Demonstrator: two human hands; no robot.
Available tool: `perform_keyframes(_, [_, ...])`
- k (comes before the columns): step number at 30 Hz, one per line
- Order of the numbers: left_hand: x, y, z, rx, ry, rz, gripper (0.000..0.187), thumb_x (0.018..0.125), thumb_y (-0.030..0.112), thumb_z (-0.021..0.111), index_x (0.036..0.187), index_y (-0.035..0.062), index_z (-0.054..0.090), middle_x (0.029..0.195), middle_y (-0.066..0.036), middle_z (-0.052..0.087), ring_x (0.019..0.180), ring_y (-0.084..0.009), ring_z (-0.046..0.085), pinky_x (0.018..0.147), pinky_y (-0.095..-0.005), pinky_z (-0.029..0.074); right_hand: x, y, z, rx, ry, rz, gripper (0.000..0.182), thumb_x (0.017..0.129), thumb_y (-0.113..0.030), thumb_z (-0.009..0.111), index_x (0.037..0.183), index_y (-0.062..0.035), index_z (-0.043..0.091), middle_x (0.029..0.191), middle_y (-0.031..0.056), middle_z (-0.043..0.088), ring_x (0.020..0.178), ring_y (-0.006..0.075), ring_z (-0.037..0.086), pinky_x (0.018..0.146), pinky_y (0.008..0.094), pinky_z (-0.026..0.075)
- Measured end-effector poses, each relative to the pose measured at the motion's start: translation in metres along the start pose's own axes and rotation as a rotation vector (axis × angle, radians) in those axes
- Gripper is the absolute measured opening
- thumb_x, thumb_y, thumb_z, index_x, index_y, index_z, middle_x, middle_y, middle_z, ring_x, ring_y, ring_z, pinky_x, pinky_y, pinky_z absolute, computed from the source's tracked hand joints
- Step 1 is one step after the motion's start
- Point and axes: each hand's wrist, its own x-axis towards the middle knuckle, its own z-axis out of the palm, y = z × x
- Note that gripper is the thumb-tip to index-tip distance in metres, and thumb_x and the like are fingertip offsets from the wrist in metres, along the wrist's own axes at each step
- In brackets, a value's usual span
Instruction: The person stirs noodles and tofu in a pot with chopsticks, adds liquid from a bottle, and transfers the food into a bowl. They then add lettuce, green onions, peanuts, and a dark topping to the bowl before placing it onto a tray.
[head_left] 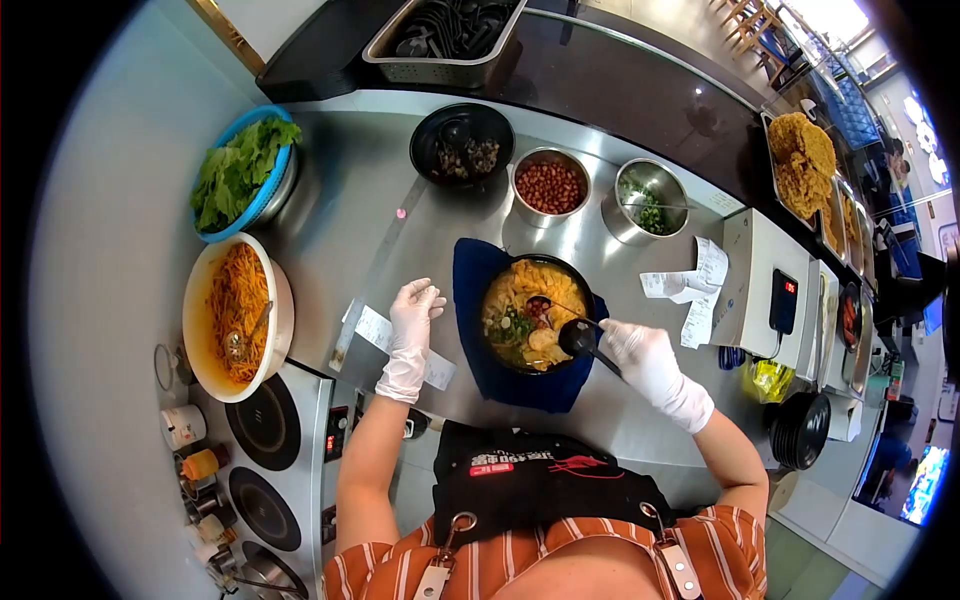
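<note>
My right hand (648, 362), in a white glove, is closed on a black spoon (577, 338), its bowl over the near right rim of a black bowl (497, 352). A thin dark-handled utensil (572, 312) also runs from that hand into the food; its far end lies by some reddish peanuts (537, 318). The bowl holds soup with greens and yellow fried pieces. It stands on a dark blue cloth (482, 372). My gloved left hand (412, 318) hovers left of the cloth, fingers curled together, with nothing visible in them.
Behind the bowl stand a black bowl of chopped topping (462, 118), a steel pot of peanuts (520, 205) and a steel pot of chopped greens (618, 225). At left are shredded carrot (240, 310) and leafy greens (240, 165). Paper receipts (700, 275) lie at right.
</note>
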Motion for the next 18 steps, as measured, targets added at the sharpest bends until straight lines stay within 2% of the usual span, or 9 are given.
perform_keyframes(3, [-0.002,-0.003,-0.002,-0.012,-0.008,0.002,0.026,0.094,0.011,0.058,0.116,-0.0009,0.056,0.098,-0.009,0.063,0.081,-0.0149,0.064,0.07,-0.0246,0.052,-0.005,-0.005,-0.001,-0.273,0.008,-0.201,0.025,0.087,-0.003,0.056,0.112,-0.0038,0.06,0.062,0.0096,0.055,0.053,0.026,0.056,0.052,0.0367,0.049])
perform_keyframes(5, [0.0,-0.001,0.0,-0.011,-0.012,0.013,0.027,0.093,0.013,0.059,0.117,0.001,0.056,0.097,-0.007,0.063,0.081,-0.0146,0.065,0.071,-0.025,0.052,0.008,-0.005,-0.012,-0.289,-0.048,-0.025,0.028,0.085,-0.001,0.058,0.113,-0.0034,0.06,0.063,0.0095,0.054,0.054,0.0252,0.058,0.051,0.0341,0.048])
perform_keyframes(7, [0.003,0.002,0.003,-0.018,-0.011,0.028,0.025,0.094,0.013,0.057,0.116,0.0009,0.056,0.095,-0.007,0.063,0.08,-0.0143,0.064,0.07,-0.0247,0.052,0.034,0.013,-0.007,-0.12,0.277,-0.004,0.022,0.086,-0.002,0.06,0.107,-0.0013,0.063,0.065,0.011,0.059,0.053,0.0238,0.059,0.052,0.0318,0.048])
perform_keyframes(11, [0.03,0.005,0.01,-0.048,0.042,0.036,0.023,0.095,0.012,0.056,0.115,0.0006,0.057,0.093,-0.006,0.063,0.077,-0.0139,0.064,0.067,-0.0243,0.052,0.1,0.044,0.0,0.22,0.319,0.506,0.016,0.089,-0.008,0.059,0.1,-0.0001,0.067,0.064,0.0122,0.063,0.053,0.0254,0.061,0.053,0.0303,0.048])
perform_keyframes(12, [0.038,0.008,0.013,-0.051,0.045,0.044,0.022,0.095,0.012,0.055,0.114,0.0006,0.057,0.093,-0.006,0.063,0.075,-0.0137,0.064,0.065,-0.0241,0.052,0.111,0.068,0.008,0.222,0.238,0.596,0.02,0.086,-0.008,0.06,0.104,-0.0021,0.067,0.076,0.0144,0.066,0.066,0.0273,0.064,0.06,0.0334,0.05])
perform_keyframes(13, [0.054,0.015,0.013,-0.064,0.058,0.062,0.021,0.096,0.011,0.055,0.113,0.0006,0.057,0.093,-0.006,0.063,0.074,-0.0134,0.064,0.064,-0.0238,0.052,0.139,0.078,0.016,0.223,0.237,0.559,0.02,0.086,-0.008,0.06,0.104,-0.0021,0.067,0.076,0.0144,0.066,0.066,0.0273,0.064,0.06,0.0334,0.05])
perform_keyframes(15, [0.075,0.02,0.015,-0.067,0.071,0.086,0.021,0.096,0.011,0.055,0.113,0.0011,0.057,0.092,-0.006,0.063,0.072,-0.0128,0.064,0.062,-0.0235,0.052,0.168,0.09,0.026,-0.664,0.392,0.045,0.025,0.083,-0.008,0.063,0.107,-0.0037,0.066,0.091,0.0138,0.065,0.083,0.0266,0.062,0.072,0.0348,0.05])
perform_keyframes(16, [0.085,0.023,0.018,-0.051,0.079,0.09,0.021,0.096,0.012,0.054,0.113,0.0011,0.057,0.092,-0.007,0.063,0.072,-0.0129,0.064,0.062,-0.0237,0.052,0.184,0.071,0.027,-0.679,0.429,-0.029,0.032,0.078,-0.009,0.065,0.11,-0.0058,0.064,0.106,0.0167,0.062,0.096,0.034,0.058,0.081,0.0403,0.048])
perform_keyframes(18, [0.107,0.027,0.024,-0.04,0.093,0.091,0.021,0.096,0.012,0.054,0.113,0.001,0.057,0.091,-0.007,0.063,0.072,-0.0129,0.063,0.061,-0.0238,0.051,0.212,0.048,0.051,-0.548,0.334,0.037,0.032,0.082,-0.016,0.065,0.112,-0.0077,0.06,0.101,0.0149,0.063,0.092,0.0329,0.061,0.078,0.0402,0.05])
